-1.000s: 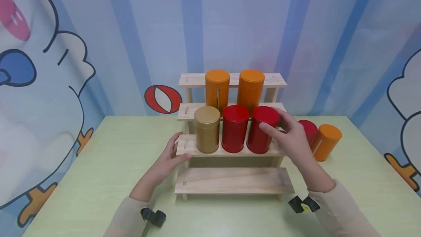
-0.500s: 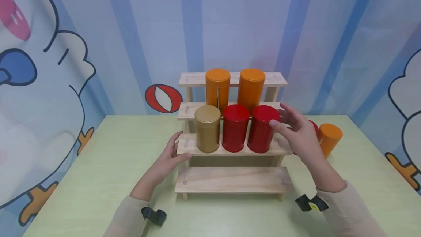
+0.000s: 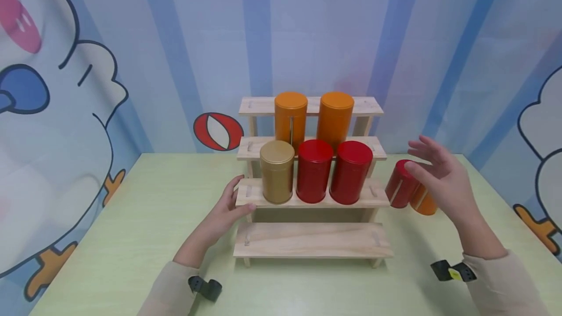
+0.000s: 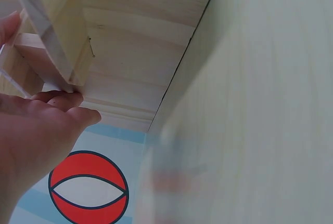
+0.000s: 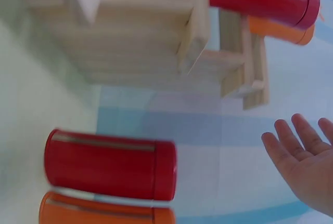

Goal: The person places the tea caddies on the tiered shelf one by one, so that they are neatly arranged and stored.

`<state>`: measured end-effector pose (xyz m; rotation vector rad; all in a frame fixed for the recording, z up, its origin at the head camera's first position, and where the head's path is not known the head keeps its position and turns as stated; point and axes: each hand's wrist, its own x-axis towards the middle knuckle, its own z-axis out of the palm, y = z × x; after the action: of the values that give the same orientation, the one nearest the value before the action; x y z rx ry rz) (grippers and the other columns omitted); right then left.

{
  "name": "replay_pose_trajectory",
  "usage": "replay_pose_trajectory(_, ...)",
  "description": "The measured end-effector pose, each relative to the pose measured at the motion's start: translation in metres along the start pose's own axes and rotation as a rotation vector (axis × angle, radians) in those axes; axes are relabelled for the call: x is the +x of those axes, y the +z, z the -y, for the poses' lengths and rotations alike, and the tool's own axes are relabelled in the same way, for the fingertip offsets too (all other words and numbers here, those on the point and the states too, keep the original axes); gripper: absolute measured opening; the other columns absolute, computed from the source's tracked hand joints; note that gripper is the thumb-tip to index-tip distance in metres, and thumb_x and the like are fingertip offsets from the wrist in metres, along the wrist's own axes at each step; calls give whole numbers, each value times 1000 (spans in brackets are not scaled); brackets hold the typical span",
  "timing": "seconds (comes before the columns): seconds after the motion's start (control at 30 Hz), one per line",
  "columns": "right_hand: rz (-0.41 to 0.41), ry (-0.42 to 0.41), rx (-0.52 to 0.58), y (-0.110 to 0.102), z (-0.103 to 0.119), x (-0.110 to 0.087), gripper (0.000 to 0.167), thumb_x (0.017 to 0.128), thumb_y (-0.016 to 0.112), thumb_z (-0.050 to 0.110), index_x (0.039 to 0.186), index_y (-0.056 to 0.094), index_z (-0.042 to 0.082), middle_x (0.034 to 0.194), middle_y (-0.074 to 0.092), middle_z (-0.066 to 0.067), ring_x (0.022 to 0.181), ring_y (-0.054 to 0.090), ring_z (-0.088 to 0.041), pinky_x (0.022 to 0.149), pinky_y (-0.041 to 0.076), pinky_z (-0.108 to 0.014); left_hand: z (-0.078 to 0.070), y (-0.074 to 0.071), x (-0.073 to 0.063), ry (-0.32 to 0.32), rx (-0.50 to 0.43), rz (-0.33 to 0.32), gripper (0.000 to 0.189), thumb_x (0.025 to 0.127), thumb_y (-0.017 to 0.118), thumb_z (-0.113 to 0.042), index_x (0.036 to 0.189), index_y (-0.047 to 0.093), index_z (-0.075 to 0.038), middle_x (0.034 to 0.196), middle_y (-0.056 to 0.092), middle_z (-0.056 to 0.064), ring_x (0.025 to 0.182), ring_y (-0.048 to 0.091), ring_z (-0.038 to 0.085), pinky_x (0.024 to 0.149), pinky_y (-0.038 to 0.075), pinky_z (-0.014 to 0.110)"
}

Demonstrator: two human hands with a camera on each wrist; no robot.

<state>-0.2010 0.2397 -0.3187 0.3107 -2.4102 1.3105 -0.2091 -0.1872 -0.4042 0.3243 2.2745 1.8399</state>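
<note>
A stepped wooden display rack [image 3: 311,240] stands on the table. My left hand [image 3: 226,211] grips the left end of its second step from the bottom, thumb on top; in the left wrist view the fingers [image 4: 57,102] lie against the wood. That step carries a gold tin [image 3: 277,172], a red tin [image 3: 314,172] and another red tin [image 3: 351,172], all upright. My right hand [image 3: 448,184], fingers spread and holding nothing, is over a red tin [image 3: 399,189] and an orange tin [image 3: 423,201] standing right of the rack. In the right wrist view it is apart from both.
Two orange tins [image 3: 291,116] stand on a higher step behind the front row. The bottom step carries nothing. Behind the pale green table [image 3: 175,184] hangs a blue striped backdrop [image 3: 307,28] with cartoon figures.
My right hand has let go of the right-hand red tin on the step and moved right, over the tins on the table. My left hand has stayed on the rack.
</note>
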Motion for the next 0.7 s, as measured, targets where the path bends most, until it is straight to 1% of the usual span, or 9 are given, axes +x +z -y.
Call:
replay_pose_trajectory(0.1,-11,-9,1,-7,-12,-1,64,94,63,17,151,33,17,138,52,1,108,48,13,81,43,-2,1,0,0,-1,-1,-6,87,93,64,-26,154,2,-19,160,18,11,146,21,31,113,26,54)
replay_pose_trajectory(0.27,-43,4,-19,-16,-30,-4,66,93,64,18,151,33,23,140,50,3,112,47,9,85,40,-2,0,0,1,-6,2,-13,87,93,64,-27,154,3,-19,160,18,11,146,21,30,113,26,54)
replay_pose_trajectory(0.4,-64,24,-39,-21,-44,-4,67,93,64,20,151,31,26,144,48,2,120,48,1,87,39,-2,1,0,0,-4,8,-10,87,93,64,-27,154,2,-18,160,17,12,146,20,31,112,26,54)
replay_pose_trajectory(0.5,-76,51,-66,-24,-54,-3,68,94,64,23,152,29,27,147,45,1,128,47,-9,89,38,-3,1,1,0,-10,4,-12,87,93,64,-27,154,3,-19,160,18,10,146,21,30,113,26,54)
replay_pose_trajectory(0.53,-80,65,-71,-25,-57,-3,68,94,63,24,152,29,27,148,44,1,130,45,-12,91,38,-4,0,0,0,-10,3,-13,87,93,64,-27,154,3,-19,160,18,10,146,21,30,113,26,54)
replay_pose_trajectory(0.6,-86,97,-78,-27,-63,-2,68,94,63,27,152,27,28,150,42,0,134,42,-18,100,39,-13,1,0,0,-12,-1,-16,87,93,64,-27,154,3,-20,160,19,9,146,22,29,113,26,54)
replay_pose_trajectory(0.7,-100,143,-75,-29,-71,-2,70,94,62,30,153,25,28,152,39,0,139,36,-24,112,34,-30,0,0,0,-8,-10,-14,87,93,64,-26,154,3,-20,160,19,9,145,22,29,113,27,53)
